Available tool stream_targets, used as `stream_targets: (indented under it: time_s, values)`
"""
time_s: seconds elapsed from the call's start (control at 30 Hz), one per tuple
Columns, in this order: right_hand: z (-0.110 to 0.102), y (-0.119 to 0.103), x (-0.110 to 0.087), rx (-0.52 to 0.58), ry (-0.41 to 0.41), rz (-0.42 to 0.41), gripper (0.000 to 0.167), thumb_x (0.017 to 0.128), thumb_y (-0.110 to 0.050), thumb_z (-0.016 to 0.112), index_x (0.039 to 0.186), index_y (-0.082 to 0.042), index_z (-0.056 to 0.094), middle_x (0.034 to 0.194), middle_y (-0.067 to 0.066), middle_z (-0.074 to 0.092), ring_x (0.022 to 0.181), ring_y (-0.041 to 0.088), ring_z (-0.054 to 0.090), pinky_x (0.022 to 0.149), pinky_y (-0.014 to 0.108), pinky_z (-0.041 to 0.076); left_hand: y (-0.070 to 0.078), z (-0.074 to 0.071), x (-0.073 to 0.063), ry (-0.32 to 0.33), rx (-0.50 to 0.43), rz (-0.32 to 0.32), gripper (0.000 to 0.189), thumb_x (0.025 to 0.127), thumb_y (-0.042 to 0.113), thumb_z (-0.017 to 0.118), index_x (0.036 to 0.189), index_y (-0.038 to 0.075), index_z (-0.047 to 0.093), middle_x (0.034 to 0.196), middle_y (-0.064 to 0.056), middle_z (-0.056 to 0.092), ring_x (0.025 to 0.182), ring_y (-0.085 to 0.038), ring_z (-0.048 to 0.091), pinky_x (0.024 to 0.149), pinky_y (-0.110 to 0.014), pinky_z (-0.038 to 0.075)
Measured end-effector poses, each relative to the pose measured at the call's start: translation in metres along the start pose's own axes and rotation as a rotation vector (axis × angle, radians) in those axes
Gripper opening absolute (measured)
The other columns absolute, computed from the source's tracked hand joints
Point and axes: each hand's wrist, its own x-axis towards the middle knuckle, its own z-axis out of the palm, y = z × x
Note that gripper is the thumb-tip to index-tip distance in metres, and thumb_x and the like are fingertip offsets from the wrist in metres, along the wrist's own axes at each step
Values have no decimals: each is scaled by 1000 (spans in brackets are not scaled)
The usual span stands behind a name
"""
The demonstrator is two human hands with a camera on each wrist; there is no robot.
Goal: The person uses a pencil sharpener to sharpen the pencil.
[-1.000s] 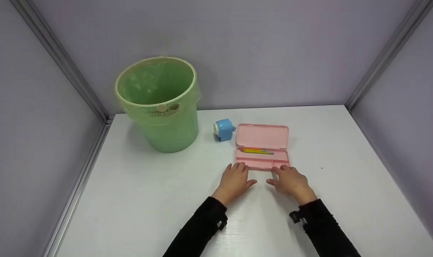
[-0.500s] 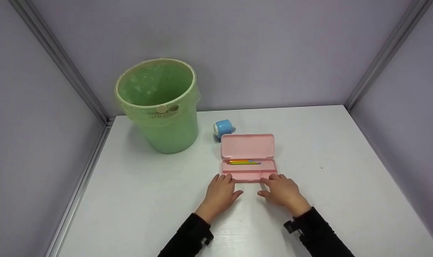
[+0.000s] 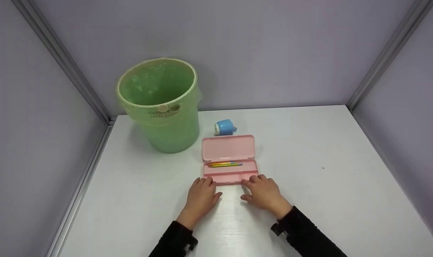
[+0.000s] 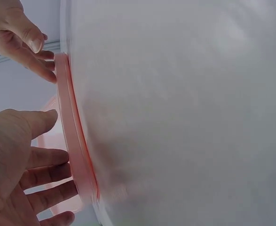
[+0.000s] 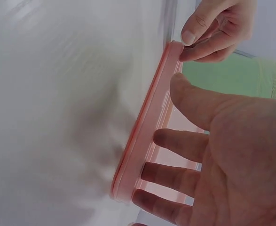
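A pink pencil case lies open on the white table, its lid folded back toward the far wall. Several thin coloured pencils rest in its long rear compartment. My left hand touches the front rim near the left corner, thumb held apart. At the right corner, the fingertips of my right hand rest on the same rim. Both wrist views show fairly straight fingers against the case's edge, not wrapped round it. Just behind the lid sits a blue sharpener-like device with a white end.
A tall green bin with a plastic liner stands at the back left, beside the blue device. Grey-white panels enclose the table at the back and both sides.
Both hands have slid the pencil case left and toward the person, with the pencils staying inside. The case now sits in front of the blue device instead of to its right.
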Motion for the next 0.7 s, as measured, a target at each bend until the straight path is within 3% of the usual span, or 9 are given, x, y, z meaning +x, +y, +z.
stream_targets:
  time_s: [0.47, 0.7]
  values:
    - [10, -36, 16, -57, 31, -62, 56, 90, -52, 74, 134, -19, 67, 120, 7, 65, 113, 33, 59, 88, 53, 53, -31, -11, -17, -43, -93, -152, 31, 93, 34, 77, 103, 4, 74, 101, -7, 64, 100, -28, 66, 105, -54, 48]
    - [19, -50, 19, -91, 83, -90, 58, 89, -54, 75, 133, -19, 67, 115, 4, 64, 112, 31, 58, 85, 49, 53, -44, -13, -25, 8, -109, -177, 27, 92, 30, 78, 97, 4, 74, 97, -7, 64, 98, -29, 66, 101, -52, 50]
